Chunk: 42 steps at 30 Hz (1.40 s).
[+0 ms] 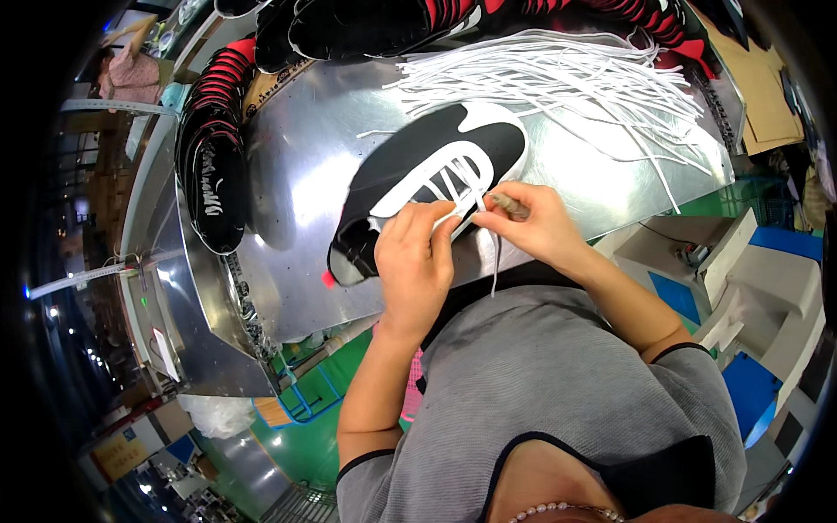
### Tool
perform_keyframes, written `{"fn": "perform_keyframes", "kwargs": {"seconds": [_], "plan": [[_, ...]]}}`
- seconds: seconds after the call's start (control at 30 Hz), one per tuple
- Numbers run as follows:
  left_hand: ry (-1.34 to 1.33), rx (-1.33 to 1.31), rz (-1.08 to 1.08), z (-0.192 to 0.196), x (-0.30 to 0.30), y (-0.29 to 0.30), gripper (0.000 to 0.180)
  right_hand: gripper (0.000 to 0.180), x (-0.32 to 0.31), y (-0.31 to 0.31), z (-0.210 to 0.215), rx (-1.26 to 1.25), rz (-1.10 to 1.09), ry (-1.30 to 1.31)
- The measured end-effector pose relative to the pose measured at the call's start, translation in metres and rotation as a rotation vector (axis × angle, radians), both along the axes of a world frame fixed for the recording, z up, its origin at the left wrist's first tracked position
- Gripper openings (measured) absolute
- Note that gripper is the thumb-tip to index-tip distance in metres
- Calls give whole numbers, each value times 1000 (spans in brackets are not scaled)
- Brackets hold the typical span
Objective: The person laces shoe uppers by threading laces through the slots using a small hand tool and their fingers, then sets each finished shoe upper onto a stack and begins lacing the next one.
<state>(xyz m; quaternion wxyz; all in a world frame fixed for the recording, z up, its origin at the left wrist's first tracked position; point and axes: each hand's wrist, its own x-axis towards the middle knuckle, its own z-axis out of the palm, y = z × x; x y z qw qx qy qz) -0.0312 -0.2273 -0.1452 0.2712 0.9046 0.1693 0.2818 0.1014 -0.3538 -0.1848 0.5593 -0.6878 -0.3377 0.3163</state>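
A black and white sneaker (375, 166) lies on the metal tabletop, its toe toward the far right and its heel, with a small red tab, toward the near left. White shoelace (447, 180) crosses its throat in several rows. At the near edge of the lacing, my left hand (411, 257) pinches the lace between thumb and forefinger. My right hand (536, 225) is closed on the lace just to the right, close to the eyelets. A tan wrap covers one of its fingers. A loose lace end (496, 266) hangs below the fingers.
A pile of loose white shoelaces (558, 74) spreads over the far right of the metal table (292, 288). Nested black and red shoes (218, 166) line the left edge, and more shoes (362, 26) stand along the back. Cardboard (754, 87) and a pale bin (767, 288) are at right.
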Motion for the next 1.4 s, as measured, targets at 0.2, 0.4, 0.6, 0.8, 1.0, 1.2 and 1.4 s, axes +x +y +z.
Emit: {"fn": "perform_keyframes", "kwargs": {"seconds": [0.2,0.4,0.6,0.8,1.0,1.2,1.4], "plan": [[-19,63,52,1,2,13,14,17,-11,-24,0,30,419,388],[348,91,95,-7,3,18,19,15,8,3,13,139,176,223],[424,-213,76,-9,4,28,24,12,23,44,3,236,15,95],[382,-283,104,-18,9,25,33,10,22,57,-11,247,-85,94],[315,-152,121,-23,15,27,28,22,18,47,-11,244,-150,74],[302,-23,126,-22,16,28,28,16,10,-3,0,-12,63,-62],[282,-122,90,-24,17,29,26,14,8,1,-3,-63,81,-137]]}}
